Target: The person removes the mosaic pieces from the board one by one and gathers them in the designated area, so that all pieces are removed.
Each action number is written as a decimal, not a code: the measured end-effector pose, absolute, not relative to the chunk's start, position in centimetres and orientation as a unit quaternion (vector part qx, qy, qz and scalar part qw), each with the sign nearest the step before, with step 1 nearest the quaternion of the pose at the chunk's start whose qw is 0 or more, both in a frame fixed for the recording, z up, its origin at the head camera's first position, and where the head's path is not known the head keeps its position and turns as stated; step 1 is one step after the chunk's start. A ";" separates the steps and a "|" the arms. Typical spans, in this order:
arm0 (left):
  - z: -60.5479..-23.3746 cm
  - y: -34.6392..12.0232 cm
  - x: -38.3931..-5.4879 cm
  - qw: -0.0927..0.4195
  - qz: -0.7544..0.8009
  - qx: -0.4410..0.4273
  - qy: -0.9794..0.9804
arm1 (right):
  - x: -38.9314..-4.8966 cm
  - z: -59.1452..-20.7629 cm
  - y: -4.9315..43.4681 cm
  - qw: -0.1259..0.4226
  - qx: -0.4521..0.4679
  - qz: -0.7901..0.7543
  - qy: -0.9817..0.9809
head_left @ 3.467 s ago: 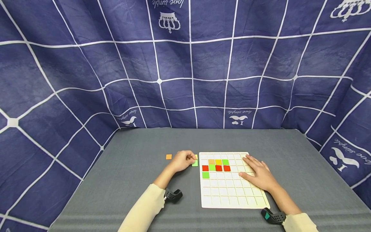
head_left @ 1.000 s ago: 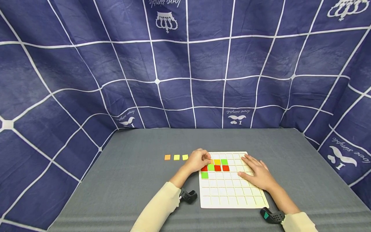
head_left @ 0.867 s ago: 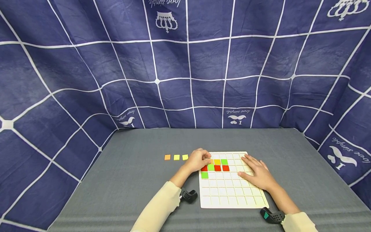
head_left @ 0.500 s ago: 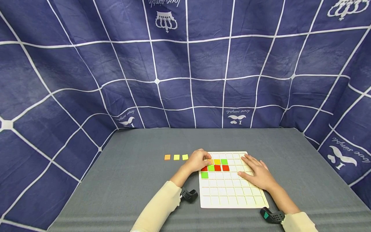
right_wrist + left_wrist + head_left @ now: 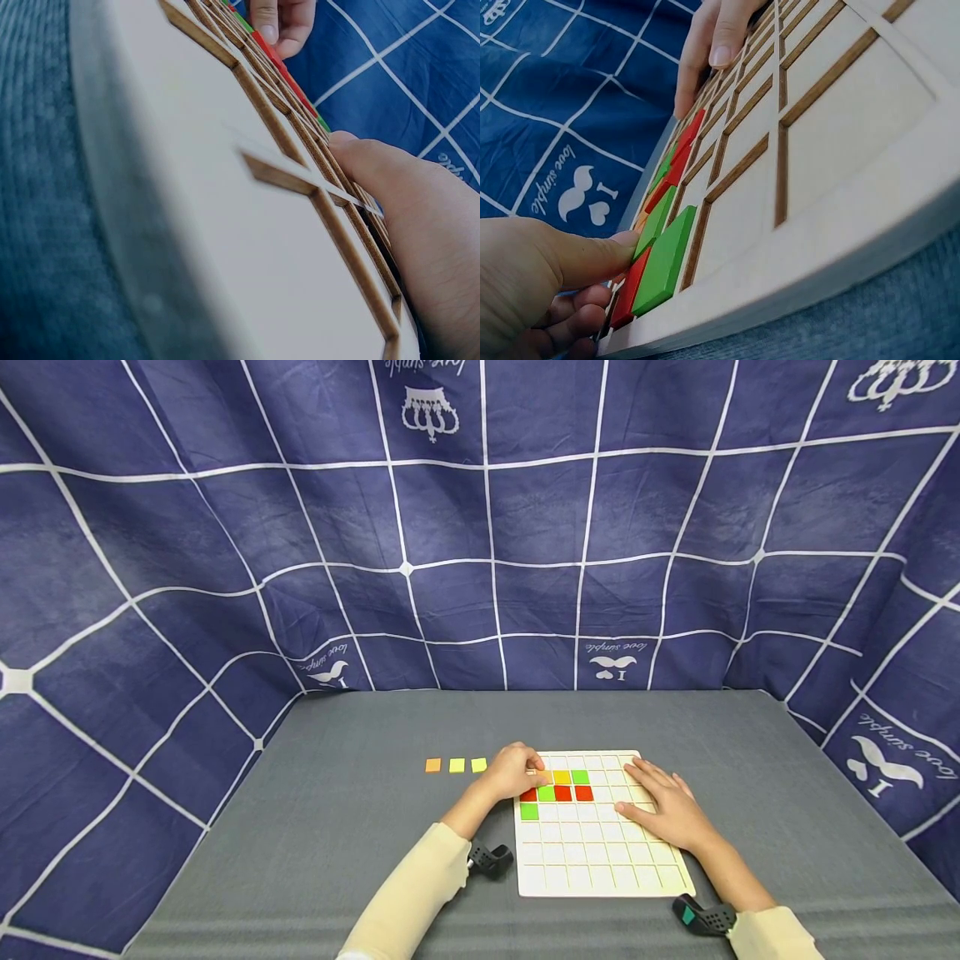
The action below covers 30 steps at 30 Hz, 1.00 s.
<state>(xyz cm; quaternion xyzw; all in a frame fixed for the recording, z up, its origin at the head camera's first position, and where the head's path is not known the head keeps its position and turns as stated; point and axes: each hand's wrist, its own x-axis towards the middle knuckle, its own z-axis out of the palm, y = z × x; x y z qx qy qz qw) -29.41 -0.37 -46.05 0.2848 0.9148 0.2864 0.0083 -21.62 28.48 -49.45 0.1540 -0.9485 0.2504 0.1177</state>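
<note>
Hands: two are showing, one left hand and one right hand.
Board: one board is lying on one table.
Red tiles: three are sitting on the board.
Green tiles: three are sitting there too.
Yellow tiles: one deep yellow is sitting on the board, two paler ones are lying on the table.
Orange tiles: one is showing on the board, one is lying on the table.
All tiles: eleven are showing; anything the left fingers are hiding is going uncounted.
Wristbands: two are showing.
Sleeves: two are showing.
Crown prints: two are showing.
Moustache prints: three are showing.
</note>
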 end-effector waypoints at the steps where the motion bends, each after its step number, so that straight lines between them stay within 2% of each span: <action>1: -46.0 -0.4 -29.4 0.011 0.287 0.283 0.915 | -21.6 -49.5 28.5 0.117 0.154 0.251 -0.949; 8: -45.8 -0.3 -29.2 0.013 0.302 0.281 0.911 | -21.7 -49.5 28.6 0.103 0.151 0.252 -0.950; 16: -45.9 -0.3 -28.9 0.023 0.339 0.282 0.897 | -21.6 -49.5 28.5 0.121 0.155 0.249 -0.948; 30: -46.1 -1.0 -29.1 0.024 0.400 0.264 0.878 | -21.6 -49.5 28.5 0.115 0.151 0.248 -0.950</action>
